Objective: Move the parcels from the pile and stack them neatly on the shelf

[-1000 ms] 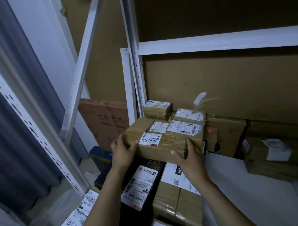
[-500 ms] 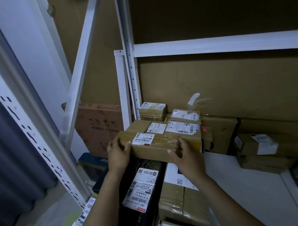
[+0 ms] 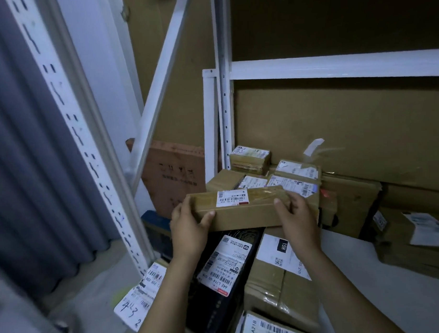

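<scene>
Head view, held parcel: I hold a long brown cardboard parcel (image 3: pixel 242 210) level in front of me, white barcode label (image 3: pixel 232 197) on its top face, near the left end.
Head view, left hand: my left hand (image 3: pixel 189 224) is wrapped round the parcel's left end, thumb on the front face, fingers curled behind it.
Head view, right hand: my right hand (image 3: pixel 298 217) is closed on the right end, thumb on top, the rest of the hand under and behind.
Head view, parcel position: above the pile, just in front of the boxes at the left corner of the white shelf (image 3: pixel 417 316); I cannot tell whether it touches them.
Head view, shelf load: labelled brown boxes (image 3: pixel 292 182) stacked by the white upright (image 3: pixel 225 116), one small box (image 3: pixel 250 158) on top at the back; larger cartons (image 3: pixel 351 206) to the right.
Head view, pile below: a black parcel (image 3: pixel 225 278) with a white label, a taped brown box (image 3: pixel 279 283) just beside it.
</scene>
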